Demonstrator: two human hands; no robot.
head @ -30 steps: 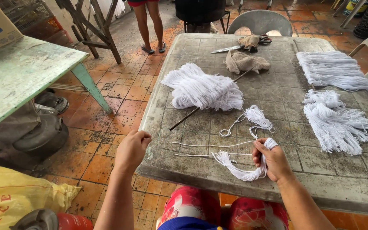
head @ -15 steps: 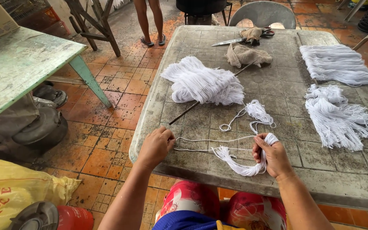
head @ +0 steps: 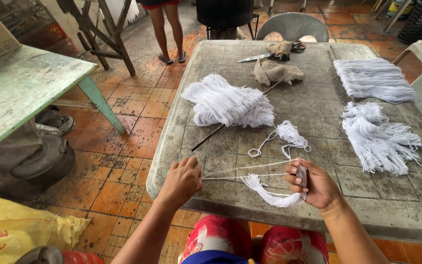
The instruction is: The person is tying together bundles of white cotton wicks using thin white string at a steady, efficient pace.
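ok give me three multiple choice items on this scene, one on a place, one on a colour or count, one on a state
1. Where does the big white yarn heap lie?
A. on the grey table
B. on the floor
C. on a chair

2. What colour is the yarn?
A. red
B. white
C. blue

3. How is the strand between the hands?
A. slack in a coil
B. cut in two
C. stretched taut

Answers:
1 A, the heap rests on the tabletop.
2 B, every bundle is white.
3 C, it runs straight from the left hand to the right hand, which grips a small bundle.
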